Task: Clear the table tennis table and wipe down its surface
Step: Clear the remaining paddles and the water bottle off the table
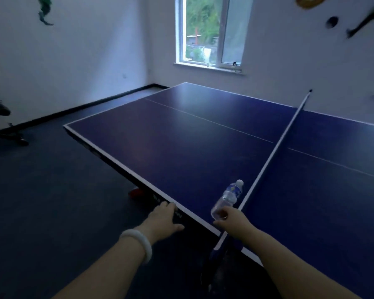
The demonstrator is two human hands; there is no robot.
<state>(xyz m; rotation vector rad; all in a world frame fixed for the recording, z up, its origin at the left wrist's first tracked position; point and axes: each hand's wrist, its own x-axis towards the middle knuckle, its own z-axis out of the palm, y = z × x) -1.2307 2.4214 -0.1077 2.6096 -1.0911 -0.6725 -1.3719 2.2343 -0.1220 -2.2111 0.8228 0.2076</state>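
The blue table tennis table (181, 137) fills the middle of the view, with its net (274, 147) running from near me to the far side. My right hand (229, 216) grips the bottom of a clear plastic water bottle (228, 198) with a blue label, tilted over the table's near edge beside the net. My left hand (163, 219), a white bangle on its wrist, rests on the table's near side edge, fingers curled over the rim.
A window (209, 33) is in the far wall. A dark chair or bench (0, 121) stands at the left on the dark floor. Something red (136, 193) lies under the table's near edge. The net clamp (222, 251) juts out near my right forearm.
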